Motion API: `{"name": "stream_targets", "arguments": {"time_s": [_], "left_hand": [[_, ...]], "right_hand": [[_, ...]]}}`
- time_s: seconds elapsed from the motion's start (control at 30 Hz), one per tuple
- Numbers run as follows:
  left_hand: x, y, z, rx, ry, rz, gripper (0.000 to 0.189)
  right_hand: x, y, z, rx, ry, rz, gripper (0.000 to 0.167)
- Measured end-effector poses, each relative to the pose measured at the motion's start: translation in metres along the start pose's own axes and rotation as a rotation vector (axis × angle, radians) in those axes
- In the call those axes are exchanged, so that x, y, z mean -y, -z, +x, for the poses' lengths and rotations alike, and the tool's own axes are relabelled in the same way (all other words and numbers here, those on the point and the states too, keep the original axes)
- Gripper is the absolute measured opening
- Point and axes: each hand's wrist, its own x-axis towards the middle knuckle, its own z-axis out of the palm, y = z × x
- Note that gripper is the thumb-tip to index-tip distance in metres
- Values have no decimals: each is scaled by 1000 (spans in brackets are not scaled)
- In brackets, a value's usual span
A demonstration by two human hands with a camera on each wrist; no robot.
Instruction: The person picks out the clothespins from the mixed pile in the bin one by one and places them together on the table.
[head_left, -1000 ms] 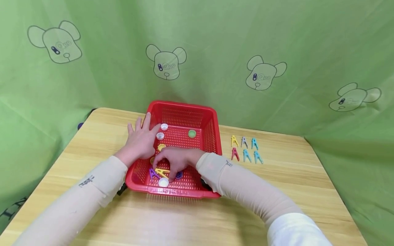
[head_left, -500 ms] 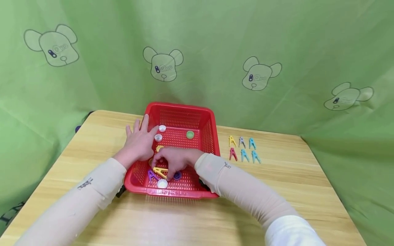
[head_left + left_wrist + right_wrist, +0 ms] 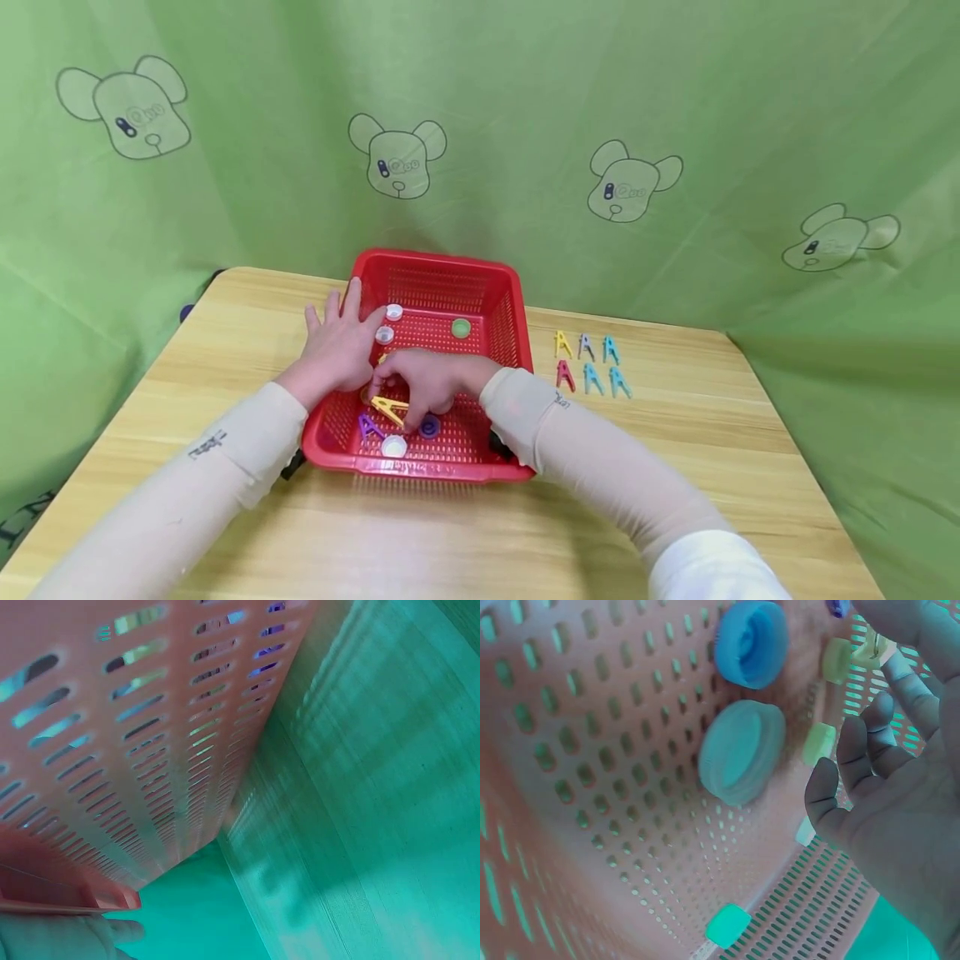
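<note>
My right hand reaches inside a red slotted basket. Its thumb and index finger pinch a yellow clothespin, which also shows as a pale yellow clothespin in the right wrist view. Beside it on the basket floor lie a purple clothespin, a white bottle cap and a dark purple cap. My left hand rests on the basket's left rim, fingers straight and spread. In the left wrist view, its fingers show by the rim.
Farther back in the basket sit a green cap and two white caps. Outside, on the wooden table, two rows of clothespins stand apart, including a red one. A green curtain hangs behind the table.
The yellow clothespin has risen slightly and shifted away from the purple one, held in my right hand. My left hand stays on the rim. The whole view has shifted a little.
</note>
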Motion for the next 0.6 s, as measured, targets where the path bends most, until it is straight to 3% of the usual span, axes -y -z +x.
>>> {"name": "stream_targets", "arguments": {"time_s": [0.13, 0.33, 0.6], "left_hand": [[-1, 1, 1, -1, -3, 1, 90], [-2, 1, 1, -1, 5, 34, 86], [-2, 1, 0, -4, 18, 49, 86]], "right_hand": [[6, 7, -7, -10, -11, 7, 51], [12, 17, -18, -62, 2, -106, 50], [21, 33, -36, -134, -35, -162, 53]]}}
